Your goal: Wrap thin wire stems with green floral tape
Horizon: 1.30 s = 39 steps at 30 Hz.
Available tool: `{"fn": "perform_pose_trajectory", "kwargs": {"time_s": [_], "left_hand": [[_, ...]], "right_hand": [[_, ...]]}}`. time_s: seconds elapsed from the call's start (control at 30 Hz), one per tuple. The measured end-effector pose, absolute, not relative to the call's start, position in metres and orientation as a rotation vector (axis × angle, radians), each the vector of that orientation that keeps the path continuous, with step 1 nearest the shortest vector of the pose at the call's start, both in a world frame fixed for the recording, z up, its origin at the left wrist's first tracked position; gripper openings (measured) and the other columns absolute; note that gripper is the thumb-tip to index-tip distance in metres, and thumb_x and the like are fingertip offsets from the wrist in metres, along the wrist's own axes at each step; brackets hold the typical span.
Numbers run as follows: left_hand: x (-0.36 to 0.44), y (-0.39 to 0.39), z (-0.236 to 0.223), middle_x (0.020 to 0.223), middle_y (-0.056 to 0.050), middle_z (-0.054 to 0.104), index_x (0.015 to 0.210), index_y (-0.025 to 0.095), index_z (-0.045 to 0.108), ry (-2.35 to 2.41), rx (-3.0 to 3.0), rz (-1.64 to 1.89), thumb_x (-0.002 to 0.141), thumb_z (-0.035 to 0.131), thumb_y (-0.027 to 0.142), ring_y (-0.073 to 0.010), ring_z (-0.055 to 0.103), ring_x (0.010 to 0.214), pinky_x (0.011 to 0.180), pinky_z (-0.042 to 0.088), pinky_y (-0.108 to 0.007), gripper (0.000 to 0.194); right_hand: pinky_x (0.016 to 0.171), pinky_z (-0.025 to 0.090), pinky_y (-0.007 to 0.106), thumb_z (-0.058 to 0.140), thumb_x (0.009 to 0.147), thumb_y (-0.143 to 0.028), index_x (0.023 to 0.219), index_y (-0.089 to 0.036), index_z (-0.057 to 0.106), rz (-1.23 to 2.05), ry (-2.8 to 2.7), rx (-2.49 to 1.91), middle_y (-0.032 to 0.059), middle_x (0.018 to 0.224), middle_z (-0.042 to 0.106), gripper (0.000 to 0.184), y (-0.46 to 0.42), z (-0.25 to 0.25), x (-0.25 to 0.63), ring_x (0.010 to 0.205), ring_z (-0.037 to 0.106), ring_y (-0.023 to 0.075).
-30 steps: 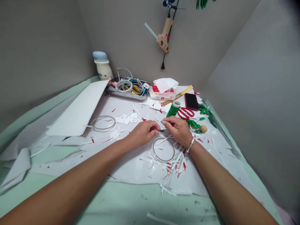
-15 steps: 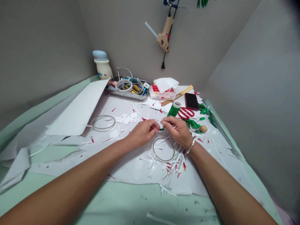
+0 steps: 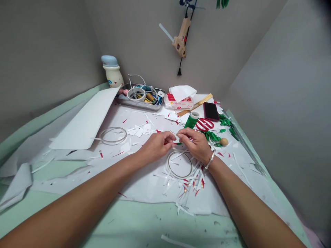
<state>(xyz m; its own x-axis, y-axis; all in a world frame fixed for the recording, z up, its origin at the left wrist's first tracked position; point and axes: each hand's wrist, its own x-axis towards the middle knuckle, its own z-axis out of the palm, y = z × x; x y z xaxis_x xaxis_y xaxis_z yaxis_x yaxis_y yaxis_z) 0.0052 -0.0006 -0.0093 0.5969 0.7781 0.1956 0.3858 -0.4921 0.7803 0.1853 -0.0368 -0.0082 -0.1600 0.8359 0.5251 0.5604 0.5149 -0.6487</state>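
Observation:
My left hand (image 3: pixel 157 144) and my right hand (image 3: pixel 195 143) meet at their fingertips above a white paper sheet, pinching a thin green strip (image 3: pixel 178 143) between them. Most of the strip is hidden by my fingers. A spool of green thread (image 3: pixel 191 120) stands just beyond my right hand. Below my hands lies a thin wire ring (image 3: pixel 179 164), with white and red paper scraps (image 3: pixel 191 182) heaped beside it. A second wire ring (image 3: pixel 113 135) lies to the left.
Red-handled scissors (image 3: pixel 205 124), green leaves (image 3: pixel 213 136), a wooden ball (image 3: pixel 223 141) and a phone (image 3: pixel 211 111) lie to the right. Further back are a metal tray of supplies (image 3: pixel 139 101) and a tissue pack (image 3: pixel 179 101). A glue gun (image 3: pixel 181 38) hangs on the wall.
My hands have barely moved and still pinch the green strip. The whole scene has shifted slightly upward in view.

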Motion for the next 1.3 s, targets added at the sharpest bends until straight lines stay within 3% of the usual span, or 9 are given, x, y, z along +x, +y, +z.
{"fn": "perform_pose_trajectory", "kwargs": {"time_s": [0.3,0.53,0.7,0.87,1.13,1.3], "left_hand": [[0.005,-0.004,-0.005,0.073,0.001,0.062,0.079,0.018,0.063,0.832,2.208,0.695,0.077,0.05,0.018,-0.012,0.055,0.068,0.065,0.042,-0.024,0.013],[0.003,-0.002,-0.001,0.089,-0.001,0.065,0.085,0.018,0.063,0.914,2.117,0.858,0.08,0.05,0.021,-0.0142,0.058,0.082,0.073,0.044,-0.025,0.015],[0.001,0.004,-0.006,0.085,-0.002,0.066,0.085,0.018,0.062,1.11,2.131,0.94,0.08,0.05,0.022,-0.0151,0.058,0.078,0.071,0.044,-0.027,0.014],[0.002,0.0,-0.008,0.081,-0.003,0.064,0.083,0.018,0.064,1.006,2.348,0.754,0.078,0.05,0.015,-0.0158,0.056,0.075,0.072,0.043,-0.029,0.015],[0.002,0.0,-0.003,0.089,-0.002,0.066,0.087,0.018,0.063,0.954,2.157,0.899,0.081,0.049,0.021,-0.0146,0.058,0.082,0.074,0.045,-0.026,0.015],[0.0,0.005,-0.007,0.086,-0.002,0.065,0.085,0.018,0.063,1.104,2.241,0.932,0.081,0.05,0.02,-0.0156,0.058,0.079,0.073,0.045,-0.027,0.014]], "right_hand": [[0.065,0.044,0.022,0.051,0.087,-0.028,0.084,-0.018,0.064,0.438,-1.803,-1.201,0.001,0.076,0.065,0.017,-0.032,-0.013,0.187,0.068,0.058,0.012],[0.063,0.043,0.023,0.052,0.086,-0.025,0.083,-0.019,0.067,0.462,-1.936,-1.324,-0.0003,0.074,0.066,0.016,-0.028,-0.02,0.193,0.066,0.057,0.0121],[0.071,0.044,0.026,0.055,0.084,-0.021,0.081,-0.02,0.068,0.311,-2.129,-1.163,0.0021,0.076,0.067,0.014,-0.038,-0.008,0.184,0.072,0.057,0.0138],[0.071,0.043,0.029,0.054,0.087,-0.026,0.082,-0.02,0.068,0.138,-2.043,-1.148,0.0028,0.072,0.064,0.016,-0.037,-0.002,0.182,0.07,0.054,0.0152],[0.069,0.044,0.026,0.054,0.086,-0.024,0.084,-0.021,0.069,0.387,-2.033,-1.281,0.0014,0.08,0.069,0.016,-0.028,-0.017,0.195,0.074,0.059,0.0139],[0.07,0.043,0.028,0.056,0.084,-0.022,0.083,-0.02,0.069,0.218,-2.182,-1.155,0.0022,0.072,0.066,0.014,-0.038,-0.009,0.182,0.07,0.054,0.0149]]}}
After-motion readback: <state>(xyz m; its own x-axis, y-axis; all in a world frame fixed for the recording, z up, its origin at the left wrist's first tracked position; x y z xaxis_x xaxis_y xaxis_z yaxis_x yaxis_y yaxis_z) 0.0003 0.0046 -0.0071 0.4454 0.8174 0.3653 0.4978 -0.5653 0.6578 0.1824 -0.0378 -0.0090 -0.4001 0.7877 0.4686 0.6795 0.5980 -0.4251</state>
